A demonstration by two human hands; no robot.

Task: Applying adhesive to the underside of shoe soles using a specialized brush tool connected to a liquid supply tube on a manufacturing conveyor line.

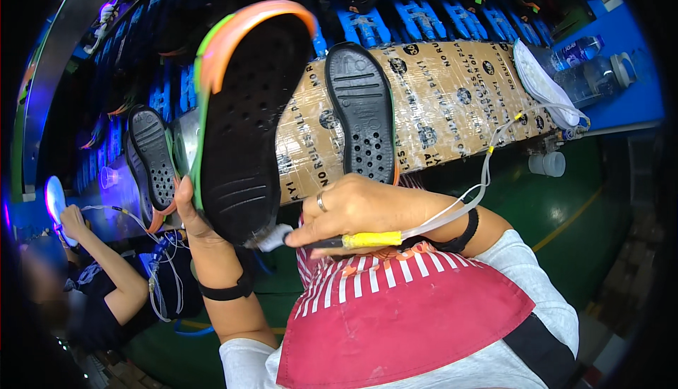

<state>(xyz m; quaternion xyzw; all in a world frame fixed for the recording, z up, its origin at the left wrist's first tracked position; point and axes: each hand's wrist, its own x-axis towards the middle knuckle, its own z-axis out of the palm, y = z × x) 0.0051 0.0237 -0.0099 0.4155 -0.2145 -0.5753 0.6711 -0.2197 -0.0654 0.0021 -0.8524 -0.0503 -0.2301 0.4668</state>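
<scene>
My left hand (195, 214) grips the side of a shoe sole (244, 128), raised and tilted, with a black, hole-dotted surface and an orange and green rim. In my right hand (357, 209) is a brush (330, 242) with yellow wrapping on its handle and clear tubing trailing from it. Its pale bristles touch the lower end of the raised sole. Just beyond my right hand, a second black sole (364, 110) lies tread side up on a tape-covered cardboard surface (452, 99).
More soles (152, 159) lie at the left. A conveyor with blue racks (424, 18) runs behind. Plastic bottles (593, 75), a white pad (540, 82) and a small cup (547, 164) are at the right. A co-worker's arm (116, 276) shows at left, holding a white object.
</scene>
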